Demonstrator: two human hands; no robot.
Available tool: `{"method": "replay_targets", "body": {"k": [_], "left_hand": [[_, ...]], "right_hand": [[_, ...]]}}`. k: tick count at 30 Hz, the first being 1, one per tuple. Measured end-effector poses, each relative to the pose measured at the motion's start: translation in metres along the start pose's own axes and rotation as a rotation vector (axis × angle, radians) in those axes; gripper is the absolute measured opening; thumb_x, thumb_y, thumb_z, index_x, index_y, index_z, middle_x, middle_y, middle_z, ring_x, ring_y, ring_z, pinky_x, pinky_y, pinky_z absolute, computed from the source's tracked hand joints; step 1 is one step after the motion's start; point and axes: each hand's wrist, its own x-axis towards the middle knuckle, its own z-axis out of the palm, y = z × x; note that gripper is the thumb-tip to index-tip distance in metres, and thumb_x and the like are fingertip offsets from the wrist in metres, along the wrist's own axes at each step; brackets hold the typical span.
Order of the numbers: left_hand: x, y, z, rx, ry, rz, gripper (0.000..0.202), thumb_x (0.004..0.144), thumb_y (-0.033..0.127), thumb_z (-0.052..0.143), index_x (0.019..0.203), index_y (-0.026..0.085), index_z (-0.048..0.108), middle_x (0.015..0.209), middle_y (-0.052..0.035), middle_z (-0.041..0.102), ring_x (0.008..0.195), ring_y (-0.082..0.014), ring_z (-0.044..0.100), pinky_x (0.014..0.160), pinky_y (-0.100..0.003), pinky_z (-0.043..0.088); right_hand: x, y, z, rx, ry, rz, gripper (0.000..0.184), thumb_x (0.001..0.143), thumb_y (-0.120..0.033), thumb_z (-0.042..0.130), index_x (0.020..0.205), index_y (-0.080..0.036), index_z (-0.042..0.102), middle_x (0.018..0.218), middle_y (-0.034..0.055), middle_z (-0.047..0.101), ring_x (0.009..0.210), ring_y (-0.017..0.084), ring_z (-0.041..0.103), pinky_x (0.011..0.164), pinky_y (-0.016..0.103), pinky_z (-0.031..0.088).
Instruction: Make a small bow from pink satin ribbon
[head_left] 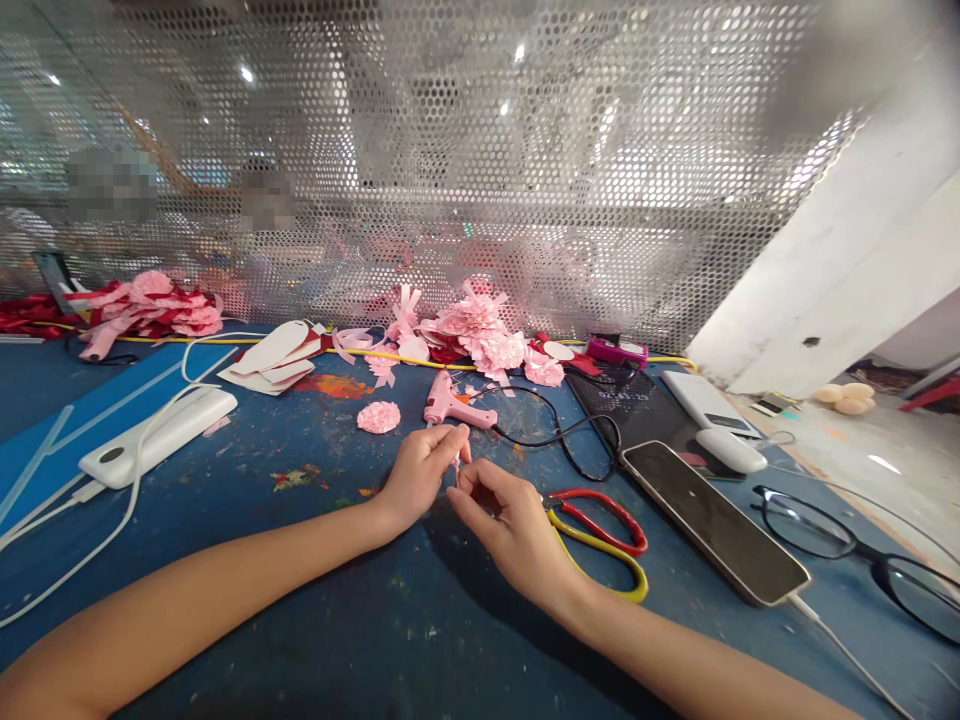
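Observation:
My left hand [420, 475] and my right hand [510, 525] meet over the blue table [375, 620], fingertips pinched together on a small pink piece [457, 461] between them. Most of that piece is hidden by my fingers. Just beyond my hands lies a pink glue gun [454, 405] with a black cord. A small pink paper flower [378, 417] rests to its left. Red and yellow scissors [600, 535] lie right beside my right hand.
A pile of pink paper flowers and strips [480, 335] sits by the perforated metal screen [450, 150]. A white power bank [157, 435] lies left; a phone [712, 520], glasses [855, 550] and a white case [731, 450] lie right.

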Motion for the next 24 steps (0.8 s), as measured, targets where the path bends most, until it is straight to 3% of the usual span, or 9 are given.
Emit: {"method": "replay_targets", "body": {"k": [8, 11, 14, 16, 19, 22, 24], "left_hand": [[-0.012, 0.001, 0.003, 0.013, -0.130, -0.048, 0.045, 0.086, 0.050, 0.037, 0.055, 0.018, 0.038, 0.052, 0.0056, 0.034, 0.049, -0.0090, 0.030, 0.048, -0.023, 0.025], [-0.027, 0.003, 0.000, 0.087, -0.184, 0.004, 0.044, 0.088, 0.048, 0.036, 0.056, 0.018, 0.039, 0.055, 0.0050, 0.035, 0.053, -0.0099, 0.033, 0.052, -0.023, 0.026], [-0.043, 0.001, -0.008, 0.065, -0.177, -0.027, 0.045, 0.089, 0.049, 0.034, 0.057, 0.018, 0.038, 0.054, 0.0050, 0.034, 0.052, -0.0102, 0.032, 0.052, -0.023, 0.027], [-0.052, -0.002, -0.014, 0.040, -0.191, -0.046, 0.046, 0.089, 0.050, 0.033, 0.056, 0.018, 0.037, 0.054, 0.0049, 0.033, 0.051, -0.0102, 0.032, 0.052, -0.023, 0.026], [-0.061, -0.005, -0.021, -0.002, -0.257, -0.054, 0.047, 0.090, 0.052, 0.029, 0.058, 0.018, 0.037, 0.055, 0.0053, 0.031, 0.049, -0.0095, 0.029, 0.051, -0.023, 0.026], [-0.063, -0.003, -0.022, -0.074, -0.287, -0.111, 0.043, 0.090, 0.052, 0.030, 0.065, 0.019, 0.037, 0.057, 0.0063, 0.030, 0.048, -0.0084, 0.028, 0.052, -0.022, 0.026], [-0.063, 0.000, -0.021, -0.093, -0.281, -0.142, 0.037, 0.089, 0.049, 0.036, 0.068, 0.019, 0.037, 0.059, 0.0065, 0.033, 0.049, -0.0079, 0.030, 0.053, -0.021, 0.028]], "right_hand": [[-0.018, 0.000, 0.009, 0.028, -0.030, -0.013, 0.020, 0.081, -0.019, 0.049, 0.063, -0.019, 0.041, 0.059, -0.0042, 0.044, 0.053, 0.008, 0.038, 0.049, 0.019, 0.033], [-0.019, -0.008, -0.004, -0.080, -0.226, -0.080, 0.021, 0.076, -0.018, 0.057, 0.060, -0.018, 0.045, 0.058, -0.0042, 0.049, 0.052, 0.008, 0.042, 0.049, 0.019, 0.035], [-0.005, -0.010, -0.031, -0.103, -0.398, -0.142, 0.018, 0.079, -0.028, 0.061, 0.065, -0.018, 0.054, 0.060, -0.0034, 0.056, 0.054, 0.008, 0.050, 0.052, 0.018, 0.039], [0.013, -0.002, -0.048, -0.169, -0.281, -0.174, 0.017, 0.083, -0.032, 0.058, 0.072, -0.018, 0.058, 0.065, -0.0016, 0.060, 0.059, 0.010, 0.054, 0.056, 0.020, 0.043], [0.045, 0.020, -0.062, -0.502, -0.023, -0.231, 0.011, 0.084, -0.027, 0.055, 0.084, -0.016, 0.058, 0.081, 0.0039, 0.062, 0.071, 0.014, 0.057, 0.067, 0.027, 0.046], [0.076, 0.042, -0.053, -0.787, -0.017, -0.254, 0.024, 0.083, -0.029, 0.057, 0.102, -0.015, 0.057, 0.101, 0.0114, 0.060, 0.095, 0.022, 0.056, 0.082, 0.036, 0.044], [0.091, 0.050, -0.041, -0.849, -0.053, -0.228, 0.025, 0.080, -0.028, 0.061, 0.101, -0.014, 0.058, 0.101, 0.0136, 0.060, 0.097, 0.025, 0.056, 0.083, 0.037, 0.044]]}}
